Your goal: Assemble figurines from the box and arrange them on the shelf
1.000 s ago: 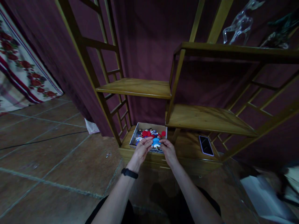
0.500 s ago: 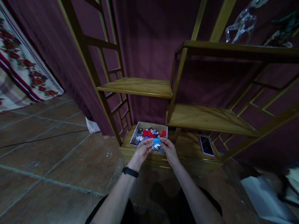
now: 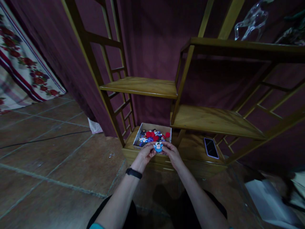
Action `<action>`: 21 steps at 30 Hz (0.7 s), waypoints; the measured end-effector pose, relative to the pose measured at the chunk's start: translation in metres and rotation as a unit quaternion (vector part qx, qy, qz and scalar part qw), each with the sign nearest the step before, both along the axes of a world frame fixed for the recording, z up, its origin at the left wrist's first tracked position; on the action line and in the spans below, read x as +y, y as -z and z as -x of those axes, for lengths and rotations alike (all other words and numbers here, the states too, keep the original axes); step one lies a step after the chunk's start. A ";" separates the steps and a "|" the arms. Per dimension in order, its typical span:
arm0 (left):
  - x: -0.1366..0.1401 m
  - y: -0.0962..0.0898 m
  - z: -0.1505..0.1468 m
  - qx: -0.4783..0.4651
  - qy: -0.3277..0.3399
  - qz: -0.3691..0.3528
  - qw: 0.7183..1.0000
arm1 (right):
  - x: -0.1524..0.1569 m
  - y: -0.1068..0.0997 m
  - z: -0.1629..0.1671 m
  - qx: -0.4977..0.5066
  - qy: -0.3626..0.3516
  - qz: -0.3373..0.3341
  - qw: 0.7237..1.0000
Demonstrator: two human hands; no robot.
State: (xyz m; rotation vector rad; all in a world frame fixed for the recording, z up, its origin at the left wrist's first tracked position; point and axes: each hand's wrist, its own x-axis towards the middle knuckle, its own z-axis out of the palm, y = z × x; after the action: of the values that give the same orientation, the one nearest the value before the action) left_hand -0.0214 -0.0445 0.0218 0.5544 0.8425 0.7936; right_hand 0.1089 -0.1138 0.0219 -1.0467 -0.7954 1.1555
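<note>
Small blue-and-white figure (image 3: 158, 147) pinched between your two hands

Your left hand (image 3: 146, 152) grips the figure's left side between thumb and fingers, and your right hand (image 3: 170, 149) pinches it from the right, so the two sets of fingertips nearly meet around it. The figure sits in front of your body, at the near edge of an open box (image 3: 163, 129); you cannot tell from this angle whether it touches the box. A black wristband (image 3: 133, 173) circles your left wrist.

The box is shallow, with pale walls, and it holds a loose heap of small pieces: several round red pieces (image 3: 155, 138), one more red one in the back right corner, a purple piece (image 3: 150, 139) near the middle, and white, blue and dark bits around them. Your hands cover part of its front side. Any print on the pieces is too small to read.

The box rests on the left part of the low wooden base (image 3: 195, 151) of the shelf unit. Well to the right on that same base lies a phone (image 3: 211, 148), dark screen up, in a light purple edge. High on the right, a clear glass animal (image 3: 251, 22) stands on the upper shelf (image 3: 226, 43).
</note>
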 end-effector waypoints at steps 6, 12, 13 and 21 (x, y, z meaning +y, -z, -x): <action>-0.004 -0.006 -0.003 0.016 -0.025 -0.011 1.000 | 0.001 0.006 -0.002 0.039 0.010 0.023 0.999; -0.012 -0.014 -0.001 0.010 0.006 -0.050 0.999 | 0.003 0.009 -0.007 0.092 0.023 0.038 0.995; -0.014 -0.015 -0.001 0.008 0.008 -0.061 0.998 | 0.003 0.009 -0.007 0.099 0.023 0.042 0.994; -0.024 -0.018 -0.005 0.047 0.025 -0.171 0.984 | 0.001 0.006 -0.010 0.150 0.007 0.071 0.986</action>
State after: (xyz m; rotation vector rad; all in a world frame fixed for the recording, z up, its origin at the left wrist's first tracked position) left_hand -0.0167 -0.0681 0.0399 0.9198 0.7789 0.8778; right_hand 0.1187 -0.1132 0.0157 -0.9632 -0.4732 1.3361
